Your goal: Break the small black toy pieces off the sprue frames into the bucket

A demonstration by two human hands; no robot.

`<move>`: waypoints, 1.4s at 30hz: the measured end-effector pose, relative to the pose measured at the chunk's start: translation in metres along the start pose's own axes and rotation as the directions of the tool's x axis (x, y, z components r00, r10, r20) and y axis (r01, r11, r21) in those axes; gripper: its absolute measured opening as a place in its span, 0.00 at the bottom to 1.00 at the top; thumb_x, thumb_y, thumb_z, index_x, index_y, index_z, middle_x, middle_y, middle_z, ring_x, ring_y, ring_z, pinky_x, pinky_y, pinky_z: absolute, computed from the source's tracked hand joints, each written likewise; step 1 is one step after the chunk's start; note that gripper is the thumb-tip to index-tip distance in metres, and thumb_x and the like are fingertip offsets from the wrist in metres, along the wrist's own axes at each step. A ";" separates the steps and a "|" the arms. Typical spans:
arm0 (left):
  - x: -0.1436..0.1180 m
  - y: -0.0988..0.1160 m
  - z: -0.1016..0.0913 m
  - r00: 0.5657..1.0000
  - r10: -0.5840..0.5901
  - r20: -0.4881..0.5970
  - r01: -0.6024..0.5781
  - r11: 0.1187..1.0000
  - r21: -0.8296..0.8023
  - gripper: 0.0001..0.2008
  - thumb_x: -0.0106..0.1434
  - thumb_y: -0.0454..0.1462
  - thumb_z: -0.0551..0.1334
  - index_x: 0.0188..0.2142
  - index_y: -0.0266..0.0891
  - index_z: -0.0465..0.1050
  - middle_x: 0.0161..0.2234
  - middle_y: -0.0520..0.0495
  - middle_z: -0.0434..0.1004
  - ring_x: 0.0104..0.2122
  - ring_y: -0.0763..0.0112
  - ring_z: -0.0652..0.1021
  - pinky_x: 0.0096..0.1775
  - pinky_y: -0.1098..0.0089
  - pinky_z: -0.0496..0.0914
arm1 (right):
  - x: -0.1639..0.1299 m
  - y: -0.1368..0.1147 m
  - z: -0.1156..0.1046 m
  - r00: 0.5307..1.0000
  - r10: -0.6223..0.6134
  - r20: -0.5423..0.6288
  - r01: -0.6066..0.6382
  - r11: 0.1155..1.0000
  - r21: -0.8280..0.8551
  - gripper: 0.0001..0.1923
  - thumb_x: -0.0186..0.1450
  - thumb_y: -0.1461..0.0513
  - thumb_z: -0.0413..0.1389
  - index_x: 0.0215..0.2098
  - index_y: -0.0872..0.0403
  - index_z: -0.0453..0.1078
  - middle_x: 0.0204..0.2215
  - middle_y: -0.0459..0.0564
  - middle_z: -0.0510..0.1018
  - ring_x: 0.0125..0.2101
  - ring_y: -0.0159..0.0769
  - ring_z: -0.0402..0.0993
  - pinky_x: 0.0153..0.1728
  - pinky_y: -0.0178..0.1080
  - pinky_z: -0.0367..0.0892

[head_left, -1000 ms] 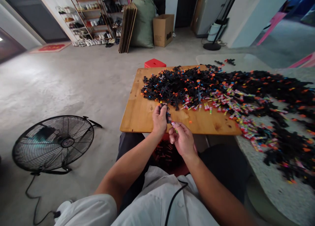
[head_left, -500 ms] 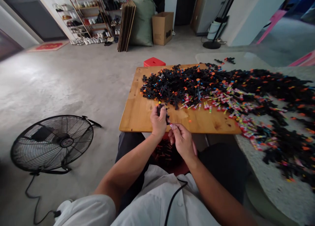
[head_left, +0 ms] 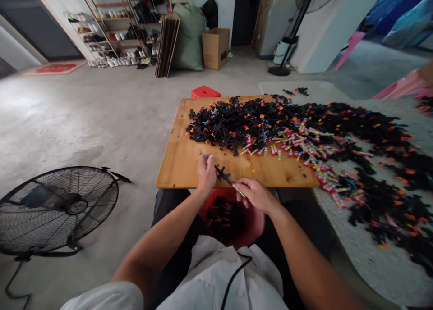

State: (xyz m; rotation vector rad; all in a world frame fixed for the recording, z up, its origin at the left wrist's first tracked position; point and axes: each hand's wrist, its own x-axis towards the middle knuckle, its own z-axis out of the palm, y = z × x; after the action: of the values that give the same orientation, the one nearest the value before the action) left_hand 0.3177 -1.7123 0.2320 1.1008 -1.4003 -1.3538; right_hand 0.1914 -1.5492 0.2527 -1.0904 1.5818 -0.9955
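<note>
A small black toy gun (head_left: 223,174) slants over the front edge of the wooden board. At its lower right end is a thin, colourful candy-like tube (head_left: 238,190), pinched between the thumb and fingers of my right hand (head_left: 255,193). My left hand (head_left: 206,171) is curled beside the gun's far end. Whether it touches the gun, or has anything inside the fingers, is hidden. Beyond both hands lies a big pile of black toy guns (head_left: 230,125) with orange and blue bits. Loose colourful tubes (head_left: 304,139) are heaped along its near right side.
A red basin (head_left: 259,224) with black pieces inside sits between my legs, below the wooden board (head_left: 172,166). On the right, a speckled stone tabletop (head_left: 368,265) carries more guns and tubes. A black floor fan (head_left: 76,206) stands left; a red stool (head_left: 205,92) is behind the board.
The black toy gun, earlier in my left hand, now extends between my hands with the tube at its end in my right hand. My left hand has shifted left off it. The view has turned slightly right.
</note>
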 end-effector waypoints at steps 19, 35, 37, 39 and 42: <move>0.090 0.016 0.047 0.940 0.116 0.321 -0.259 0.855 0.449 0.21 0.58 0.32 0.72 0.51 0.37 0.77 0.50 0.37 0.81 0.50 0.55 0.80 0.54 0.60 0.72 | 0.111 -0.018 -0.103 0.729 -0.112 -0.675 -0.527 0.538 -0.658 0.17 0.73 0.60 0.54 0.53 0.63 0.77 0.52 0.72 0.80 0.52 0.52 0.79 0.51 0.44 0.69; 0.014 0.027 0.019 0.746 -0.272 0.607 0.591 0.691 -0.417 0.24 0.53 0.51 0.78 0.37 0.37 0.76 0.21 0.62 0.55 0.15 0.85 0.55 0.16 0.79 0.45 | 0.035 0.000 0.012 0.818 -0.128 -0.562 0.268 0.947 0.175 0.19 0.63 0.46 0.65 0.39 0.52 0.74 0.27 0.44 0.75 0.26 0.32 0.69 0.27 0.34 0.67; 0.007 0.031 0.020 0.742 -0.246 0.624 0.586 0.690 -0.424 0.25 0.54 0.51 0.78 0.41 0.37 0.77 0.22 0.62 0.56 0.15 0.86 0.54 0.16 0.79 0.45 | 0.034 -0.007 0.016 0.804 -0.085 -0.588 0.302 0.911 0.281 0.18 0.63 0.47 0.64 0.38 0.51 0.72 0.23 0.40 0.71 0.20 0.28 0.61 0.20 0.33 0.61; 0.001 0.034 0.021 0.740 -0.223 0.635 0.572 0.705 -0.420 0.24 0.54 0.50 0.78 0.41 0.37 0.77 0.22 0.61 0.58 0.15 0.86 0.54 0.16 0.79 0.45 | 0.033 -0.012 0.019 0.827 -0.043 -0.561 0.322 0.853 0.410 0.16 0.63 0.48 0.64 0.35 0.50 0.69 0.19 0.36 0.65 0.16 0.26 0.55 0.17 0.32 0.57; -0.007 0.037 0.024 0.761 -0.190 0.620 0.532 0.731 -0.428 0.24 0.54 0.49 0.79 0.38 0.37 0.75 0.21 0.61 0.58 0.15 0.86 0.53 0.16 0.78 0.45 | 0.030 -0.016 0.021 0.850 -0.056 -0.524 0.344 0.812 0.471 0.14 0.62 0.51 0.64 0.33 0.49 0.66 0.18 0.35 0.64 0.16 0.27 0.58 0.18 0.33 0.62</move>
State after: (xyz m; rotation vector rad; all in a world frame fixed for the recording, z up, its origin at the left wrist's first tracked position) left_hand 0.2948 -1.6996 0.2681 0.6024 -0.9927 -2.3559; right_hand 0.2103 -1.5845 0.2555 -0.6266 1.4128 -1.8654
